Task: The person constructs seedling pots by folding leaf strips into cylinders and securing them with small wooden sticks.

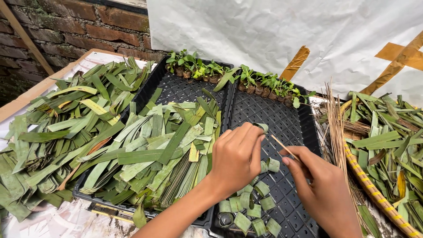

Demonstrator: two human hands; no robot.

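Across the back of the scene hangs a white sheet [273, 35] patched with brown tape, beside a red brick wall [66, 26]. Below it, 2 black perforated seedling trays [286, 119] sit side by side, with a row of small green seedlings [229, 75] in pots along their far edge. A large heap of cut green leaf strips [66, 119] lies on the left, spilling onto the left tray, where a second pile of strips [163, 150] covers most of it. At the right edge a woven basket [379, 194] with a yellow-banded rim holds more leaf cuttings, and a bundle of thin dry sticks [337, 123] stands just beside it.

Over the right tray, the left hand [235, 158] has its fingers curled together, pinching a small rolled leaf cup [262, 127] at the fingertips; only the cup's top edge shows above them. The right hand [321, 185] grips a thin stick [282, 146] between thumb and fingers, its free end pointing up-left toward the cup, close to it but whether touching I cannot tell. Beneath both hands, a cluster of finished rolled leaf cups [255, 207] rests on the tray floor.
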